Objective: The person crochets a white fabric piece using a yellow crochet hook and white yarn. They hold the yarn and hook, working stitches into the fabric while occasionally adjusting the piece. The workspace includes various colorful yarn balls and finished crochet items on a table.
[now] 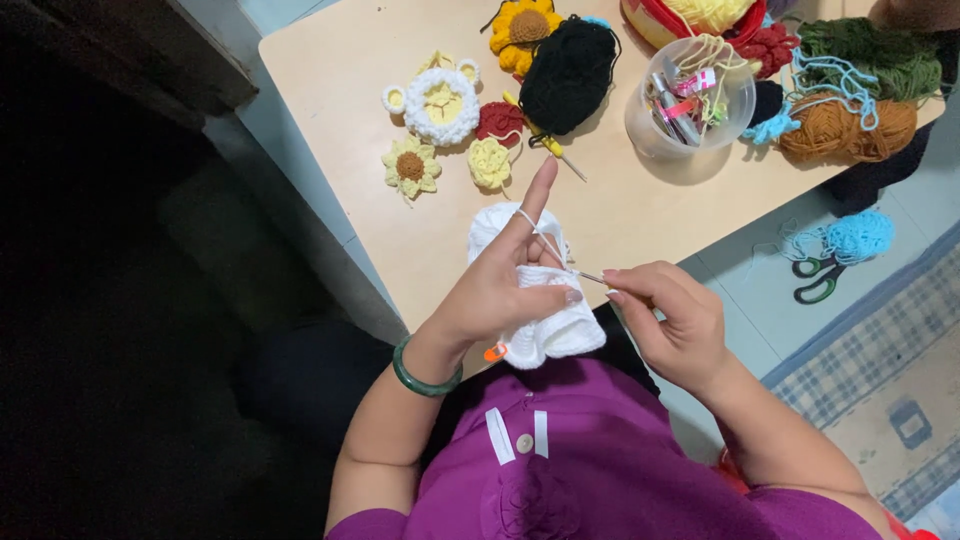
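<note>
— What am I seeing at the centre of the frame?

— I'm watching the left hand point(500, 290) holding a white crochet piece point(545, 325) just above the near edge of the counter point(330, 90). Its thumb and lower fingers are pinching the fabric, while the index finger is sticking up toward the top of the frame with the white yarn strand point(535, 225) running over it; I'm judging that it's raised to keep the strand taut.

— And the other hand?

— The right hand point(670, 320) is sitting right of centre, wrist bent inward, fingers pressed together around a thin metal crochet hook point(590, 277) whose tip is pointing left into the work's top edge. An orange stitch marker point(495, 351) is hanging at the piece's lower corner.

— Around them?

— Finished flowers point(410, 165) are lying at the upper left, a black yarn ball point(568, 75) at top centre, and a clear cup of tools point(690, 100) to its right. Green-handled scissors point(818, 280) are lying on the floor at the right.
</note>
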